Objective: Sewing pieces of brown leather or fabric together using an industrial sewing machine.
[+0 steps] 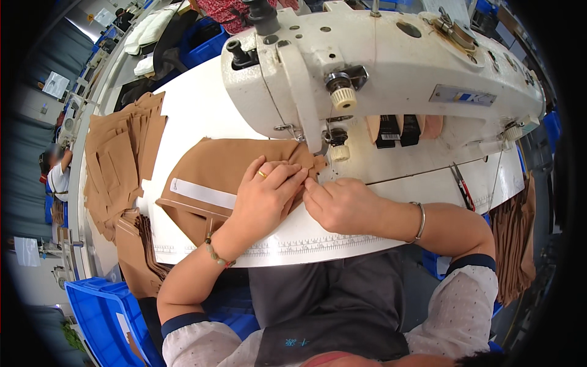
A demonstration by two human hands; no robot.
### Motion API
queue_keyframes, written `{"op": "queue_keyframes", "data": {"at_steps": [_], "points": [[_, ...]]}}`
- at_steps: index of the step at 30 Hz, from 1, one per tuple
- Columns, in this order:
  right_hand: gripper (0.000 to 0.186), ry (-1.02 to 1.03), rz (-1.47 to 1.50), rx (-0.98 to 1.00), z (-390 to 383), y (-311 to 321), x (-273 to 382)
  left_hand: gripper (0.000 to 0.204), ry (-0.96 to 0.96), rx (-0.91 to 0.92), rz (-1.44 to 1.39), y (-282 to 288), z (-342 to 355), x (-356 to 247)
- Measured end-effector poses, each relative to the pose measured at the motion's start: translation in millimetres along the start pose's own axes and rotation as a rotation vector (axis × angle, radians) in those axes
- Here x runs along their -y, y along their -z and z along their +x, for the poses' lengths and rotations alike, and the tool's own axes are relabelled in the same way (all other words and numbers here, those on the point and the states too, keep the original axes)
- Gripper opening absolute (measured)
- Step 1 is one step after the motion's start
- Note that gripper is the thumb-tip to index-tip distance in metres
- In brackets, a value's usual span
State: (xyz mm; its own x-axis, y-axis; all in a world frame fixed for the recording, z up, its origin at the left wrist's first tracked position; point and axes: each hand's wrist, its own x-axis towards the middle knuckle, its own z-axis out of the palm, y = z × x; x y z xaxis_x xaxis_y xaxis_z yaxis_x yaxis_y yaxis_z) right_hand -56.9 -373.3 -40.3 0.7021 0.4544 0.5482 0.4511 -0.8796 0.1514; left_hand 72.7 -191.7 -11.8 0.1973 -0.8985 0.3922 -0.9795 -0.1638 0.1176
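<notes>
A brown fabric piece (232, 156) with a long white strip (203, 193) and a narrow brown band lies on the white sewing table (195, 110), its right corner beside the needle area of the white sewing machine (385, 67). My left hand (269, 196) rests on this fabric with bent fingers together, gripping it near that corner. Just right of it, my right hand (339, 205) has curled fingers pinching the fabric's right edge below the presser foot. The fingertips of both hands nearly meet, and what lies under them is partly hidden.
Brown cut pieces (116, 159) are stacked at left above a blue bin (95, 309). Red-handled scissors (463, 188) and black-labelled pink items (428, 128) lie right of the needle. More brown pieces (510, 244) hang at far right. Another person (58, 174) sits at far left.
</notes>
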Motion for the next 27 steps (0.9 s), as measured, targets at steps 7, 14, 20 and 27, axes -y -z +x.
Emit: {"op": "queue_keyframes", "data": {"at_steps": [7, 14, 20, 27], "points": [[0.023, -0.056, 0.053, 0.028, -3, 7, 10, 0.039, -0.010, -0.013, -0.040, -5, -4, -1], [0.028, -0.068, -0.042, 0.019, 0, -3, -2, 0.034, 0.004, -0.031, -0.056, -13, 11, 19], [0.028, -0.142, -0.121, 0.081, 5, -8, -13, 0.027, 0.024, -0.089, -0.090, -22, 23, 35], [0.027, -0.174, -0.038, 0.077, 6, -11, -21, 0.015, 0.086, -0.078, -0.082, -30, 36, 54]]}}
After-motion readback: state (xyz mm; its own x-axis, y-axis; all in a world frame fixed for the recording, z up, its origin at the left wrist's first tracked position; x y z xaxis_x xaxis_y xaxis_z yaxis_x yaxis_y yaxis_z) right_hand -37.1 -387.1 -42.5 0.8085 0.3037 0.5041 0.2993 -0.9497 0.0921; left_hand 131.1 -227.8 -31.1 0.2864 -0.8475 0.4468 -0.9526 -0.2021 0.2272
